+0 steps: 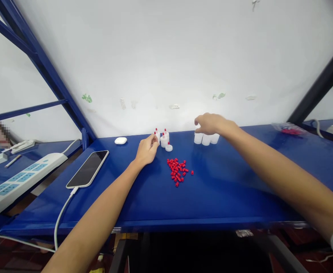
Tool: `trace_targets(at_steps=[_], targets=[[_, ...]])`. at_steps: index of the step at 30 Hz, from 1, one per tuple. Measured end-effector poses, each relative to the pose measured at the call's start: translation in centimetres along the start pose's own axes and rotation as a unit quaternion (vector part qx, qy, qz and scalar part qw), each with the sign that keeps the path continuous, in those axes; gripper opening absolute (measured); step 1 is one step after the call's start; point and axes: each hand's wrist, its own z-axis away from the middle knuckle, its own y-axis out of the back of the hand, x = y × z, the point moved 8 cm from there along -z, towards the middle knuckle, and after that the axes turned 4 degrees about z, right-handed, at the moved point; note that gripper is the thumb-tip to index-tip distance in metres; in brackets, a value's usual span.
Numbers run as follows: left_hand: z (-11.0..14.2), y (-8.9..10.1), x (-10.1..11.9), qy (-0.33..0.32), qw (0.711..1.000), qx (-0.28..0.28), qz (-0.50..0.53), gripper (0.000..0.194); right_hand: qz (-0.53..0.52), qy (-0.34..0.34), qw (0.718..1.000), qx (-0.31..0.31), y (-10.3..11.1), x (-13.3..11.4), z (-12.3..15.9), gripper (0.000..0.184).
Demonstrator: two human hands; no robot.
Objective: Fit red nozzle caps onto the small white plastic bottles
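Fingers (155, 138) of left hand (146, 150) curled in beside red-tipped white bottles (164, 141), grip impossible to tell. At right hand (210, 123), thumb and finger slightly parted above white containers (206, 140), contact unclear. Just beside the bottles, 1 low white cap (168, 147) with red tip. Nearer the front, loose red pieces (178, 168) on blue table (212, 189). Farther left, 1 white case (120, 140) and 1 phone (88, 169) with white cable (60, 216).
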Motion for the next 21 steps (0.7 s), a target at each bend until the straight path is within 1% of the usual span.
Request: trace_targets(at_steps=[2, 3, 5, 7, 9, 11, 12, 13, 14, 16, 17, 19, 21], targets=[[-0.1, 0.1, 0.0, -0.007, 1.000, 0.002, 0.010, 0.011, -0.025, 0.020, 0.999, -0.031, -1.3, -0.2, -0.5, 0.034], [-0.1, 0.1, 0.0, -0.009, 1.000, 0.002, 0.013, 0.011, -0.035, 0.031, 0.998, -0.036, -1.7, -0.5, -0.6, 0.030], [-0.1, 0.0, -0.1, -0.012, 1.000, -0.001, 0.014, 0.012, -0.054, 0.058, 0.996, -0.039, -2.0, -1.5, -0.7, 0.025], [-0.1, -0.1, 0.0, -0.014, 1.000, -0.006, 0.012, 0.014, -0.077, 0.090, 0.992, -0.041, -1.9, -2.8, -0.6, 0.024], [-0.1, -0.2, 0.0, -0.017, 1.000, -0.007, 0.010, 0.016, -0.088, 0.112, 0.990, -0.023, -1.3, -3.7, -0.3, 0.029], [-0.1, -0.2, 0.0, -0.018, 1.000, -0.005, 0.012, 0.017, -0.078, 0.123, 0.989, 0.009, -0.8, -4.3, -0.1, 0.039], [-0.1, -0.1, 0.0, -0.018, 1.000, -0.004, 0.017, 0.018, -0.072, 0.132, 0.989, 0.015, -0.9, -4.7, 0.0, 0.044], [-0.1, -0.2, 0.0, -0.016, 1.000, -0.006, 0.025, 0.018, -0.072, 0.145, 0.987, 0.005, -1.2, -5.0, 0.0, 0.048], [-0.1, -0.2, -0.1, -0.011, 0.999, -0.009, 0.037, 0.019, -0.077, 0.161, 0.984, -0.021, -1.9, -5.4, 0.1, 0.051], [0.0, -0.3, -0.2, 0.005, 0.997, -0.008, 0.074, 0.022, -0.093, 0.185, 0.975, -0.083, -3.5, -6.1, 0.1, 0.050], [0.0, -0.3, -0.3, 0.015, 0.995, -0.005, 0.097, 0.024, -0.100, 0.190, 0.971, -0.102, -4.1, -6.2, 0.0, 0.048], [0.1, -0.3, -0.3, 0.030, 0.990, 0.011, 0.141, 0.030, -0.107, 0.196, 0.969, -0.103, -4.7, -6.5, -0.2, 0.043], [0.2, -0.2, -0.3, 0.039, 0.983, 0.027, 0.176, 0.035, -0.124, 0.207, 0.968, -0.068, -4.1, -6.8, -0.3, 0.037]])
